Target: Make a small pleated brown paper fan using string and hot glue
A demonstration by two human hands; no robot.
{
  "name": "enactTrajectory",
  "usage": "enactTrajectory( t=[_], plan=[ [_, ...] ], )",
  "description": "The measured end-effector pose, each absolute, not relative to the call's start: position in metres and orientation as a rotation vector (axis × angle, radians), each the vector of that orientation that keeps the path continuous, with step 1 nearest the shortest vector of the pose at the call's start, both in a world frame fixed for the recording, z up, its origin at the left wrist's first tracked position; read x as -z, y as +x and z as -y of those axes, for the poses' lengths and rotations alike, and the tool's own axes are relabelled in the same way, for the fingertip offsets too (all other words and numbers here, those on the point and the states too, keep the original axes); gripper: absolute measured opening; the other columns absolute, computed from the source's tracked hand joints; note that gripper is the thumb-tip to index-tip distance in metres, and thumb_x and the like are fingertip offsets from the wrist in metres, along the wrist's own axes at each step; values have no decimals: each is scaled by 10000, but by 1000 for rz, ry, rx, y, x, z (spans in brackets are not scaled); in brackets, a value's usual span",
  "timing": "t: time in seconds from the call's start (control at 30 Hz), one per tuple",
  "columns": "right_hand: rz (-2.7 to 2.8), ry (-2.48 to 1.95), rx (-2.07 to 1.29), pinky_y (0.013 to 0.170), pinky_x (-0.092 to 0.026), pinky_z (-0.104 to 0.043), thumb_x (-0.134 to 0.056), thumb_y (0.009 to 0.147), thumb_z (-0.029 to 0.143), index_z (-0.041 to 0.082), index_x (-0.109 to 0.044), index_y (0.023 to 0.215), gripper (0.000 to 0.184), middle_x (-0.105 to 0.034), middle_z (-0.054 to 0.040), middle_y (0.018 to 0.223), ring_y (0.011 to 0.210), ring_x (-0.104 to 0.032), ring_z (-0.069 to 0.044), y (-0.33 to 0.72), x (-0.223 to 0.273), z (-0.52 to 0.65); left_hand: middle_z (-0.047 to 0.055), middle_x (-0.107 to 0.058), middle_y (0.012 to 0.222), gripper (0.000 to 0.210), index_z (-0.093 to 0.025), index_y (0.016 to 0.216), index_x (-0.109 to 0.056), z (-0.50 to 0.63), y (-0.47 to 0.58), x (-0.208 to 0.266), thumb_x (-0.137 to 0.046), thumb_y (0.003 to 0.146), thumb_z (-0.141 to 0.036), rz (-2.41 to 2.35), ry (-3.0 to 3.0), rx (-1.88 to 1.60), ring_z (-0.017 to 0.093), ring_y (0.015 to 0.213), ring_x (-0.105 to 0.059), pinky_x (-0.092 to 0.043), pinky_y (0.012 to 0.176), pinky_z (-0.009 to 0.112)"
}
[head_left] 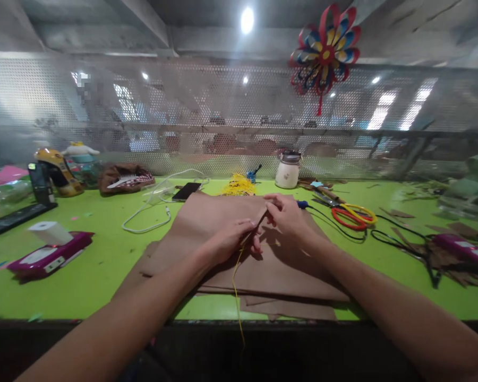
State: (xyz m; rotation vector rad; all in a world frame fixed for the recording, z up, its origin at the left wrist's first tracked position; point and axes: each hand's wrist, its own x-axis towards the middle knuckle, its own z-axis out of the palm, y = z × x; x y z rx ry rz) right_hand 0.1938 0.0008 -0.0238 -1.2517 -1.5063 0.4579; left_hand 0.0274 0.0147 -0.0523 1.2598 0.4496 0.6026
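My left hand (233, 237) and my right hand (286, 216) meet over a stack of brown sheets (207, 215). Between their fingers runs a narrow brown strip (262, 218), slanting up to the right. The right fingertips pinch its upper end, while the left hand closes round its lower part. A yellow thread (235, 278) hangs from near the left fingers, over the sheets and past the table's front edge. Where the thread joins the strip is hidden by my fingers.
Behind the stack lie a bundle of yellow threads (239, 184), a phone (186, 191) and a white jar (287, 171). Scissors with red and yellow handles (352, 215) and black cables sit at right. A purple power strip (50, 257) is at left.
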Motion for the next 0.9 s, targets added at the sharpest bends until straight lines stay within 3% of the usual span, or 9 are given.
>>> enactTrajectory(
  t=[0.1,0.2,0.3,0.47,0.67,0.8,0.9],
  plan=[
    [1522,-1204,-525,443,-410,-204,-431,852,341,132,-585,968,285,-536,16,602,463,-487,-86,193,25,0,69,-632,595,253,-128,825,-534,-16,28,53,-477,845,-374,-436,1258,-606,196,555,-621,-507,613,352],
    [1507,-1214,-609,438,-424,-219,-486,831,425,139,-524,1109,400,-562,6,648,475,-519,-101,188,25,3,63,-637,602,258,-136,843,-537,-16,28,53,-483,845,-388,-431,1263,-617,183,553,-620,-505,601,321],
    [1526,-1237,-594,460,-433,-228,-610,753,347,171,-456,1225,527,-577,11,668,529,-554,-124,185,30,2,68,-644,618,269,-135,870,-553,-16,28,51,-474,853,-392,-416,1291,-607,171,555,-619,-495,583,286],
    [1530,-1152,-649,495,-433,-238,-582,740,229,181,-441,1243,524,-560,30,659,537,-540,-120,185,33,2,106,-671,729,274,-111,919,-586,-16,28,47,-472,856,-351,-466,1255,-581,178,667,-645,-510,679,301],
    [1646,-1166,-603,499,-402,-234,-556,762,231,150,-519,1168,416,-525,40,595,497,-483,-105,188,26,4,111,-676,805,240,-114,895,-616,-16,28,45,-551,832,-336,-457,1272,-574,163,683,-646,-516,680,287],
    [1521,-1126,-642,497,-420,-229,-474,840,393,165,-517,1134,374,-563,7,677,520,-507,-106,191,28,1,114,-678,817,228,-114,937,-609,-17,27,45,-544,841,-310,-465,1201,-635,157,679,-640,-519,687,308],
    [1484,-1201,-565,530,-431,-234,-459,840,466,165,-577,955,344,-582,-13,689,570,-528,-118,191,27,4,108,-674,819,209,-119,889,-600,-23,26,44,-513,855,-306,-524,1109,-798,166,684,-633,-520,662,321]
  ],
)
